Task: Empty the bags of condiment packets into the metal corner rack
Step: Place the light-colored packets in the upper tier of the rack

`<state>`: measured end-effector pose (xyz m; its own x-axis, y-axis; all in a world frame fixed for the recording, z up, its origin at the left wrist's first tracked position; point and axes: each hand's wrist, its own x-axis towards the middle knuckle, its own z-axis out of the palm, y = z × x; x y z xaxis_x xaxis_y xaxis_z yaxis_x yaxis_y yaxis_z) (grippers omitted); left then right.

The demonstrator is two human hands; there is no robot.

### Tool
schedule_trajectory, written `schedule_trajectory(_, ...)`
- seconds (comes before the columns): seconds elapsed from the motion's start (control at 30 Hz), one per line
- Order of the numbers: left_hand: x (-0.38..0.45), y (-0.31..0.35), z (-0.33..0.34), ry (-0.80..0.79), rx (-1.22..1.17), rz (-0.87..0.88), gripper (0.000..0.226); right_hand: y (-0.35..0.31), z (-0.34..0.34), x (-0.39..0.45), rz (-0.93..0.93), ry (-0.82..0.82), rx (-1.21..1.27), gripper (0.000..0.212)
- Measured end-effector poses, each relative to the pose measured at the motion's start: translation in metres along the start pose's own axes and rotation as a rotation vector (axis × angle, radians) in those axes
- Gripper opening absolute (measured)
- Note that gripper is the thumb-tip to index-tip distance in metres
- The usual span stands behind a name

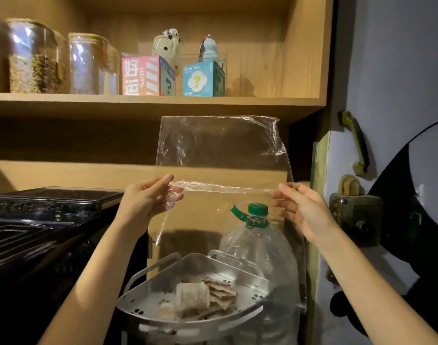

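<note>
Clear bag (221, 145) held up over the rack (148, 298), looking empty: nothing visible through the film. Packets (203, 298) already lying in a loose heap on the rack's tray, toward its middle and right. So this bag judged done; no second bag in view, so impossible to say how many remain.

Left hand (148, 200) pinching the bag's left edge between thumb and fingers, part of the film draped over the fingertips. Right hand (305, 210) pinching the right edge the same way, fingers lightly curled. Film stretched taut between the two grips along a horizontal fold.

Bag folded over that line: upper part standing flat and upright, facing the camera, top edge level and just below the shelf (153, 102); a lower flap hanging down on the left toward the rack. Long axis of the raised part roughly vertical; which end is the mouth, hard to tell.

Behind the rack and touching or just beside it, a big plastic jug (260, 247) with a green cap. Dark appliance (51, 220) to the left.
</note>
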<state>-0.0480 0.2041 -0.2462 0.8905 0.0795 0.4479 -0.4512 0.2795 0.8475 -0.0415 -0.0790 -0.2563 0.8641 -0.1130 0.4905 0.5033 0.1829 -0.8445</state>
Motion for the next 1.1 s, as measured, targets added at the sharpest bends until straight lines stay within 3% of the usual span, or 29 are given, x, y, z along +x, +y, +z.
schedule_trajectory(0.4, -0.049, -0.037, -0.009, 0.029, 0.066, -0.113, 0.011, 0.028, -0.017, -0.060, 0.140, 0.054, 0.063, 0.005)
schedule_trajectory(0.8, -0.109, -0.073, -0.015, 0.020, 0.071, -0.212, 0.024, 0.058, -0.040, -0.139, 0.265, 0.145, 0.084, 0.010)
schedule_trajectory(0.93, -0.142, -0.082, -0.011, -0.023, 0.104, -0.207, 0.017, 0.069, -0.051, -0.166, 0.303, 0.196, 0.062, 0.010)
schedule_trajectory(1.0, -0.160, -0.088, -0.013, -0.062, 0.138, -0.241, 0.026, 0.076, -0.058, -0.182, 0.327, 0.219, 0.024, 0.010)
schedule_trajectory(1.1, -0.187, -0.103, -0.021, -0.157, 0.142, -0.331, 0.063, 0.090, -0.069, -0.212, 0.374, 0.249, -0.037, 0.008)
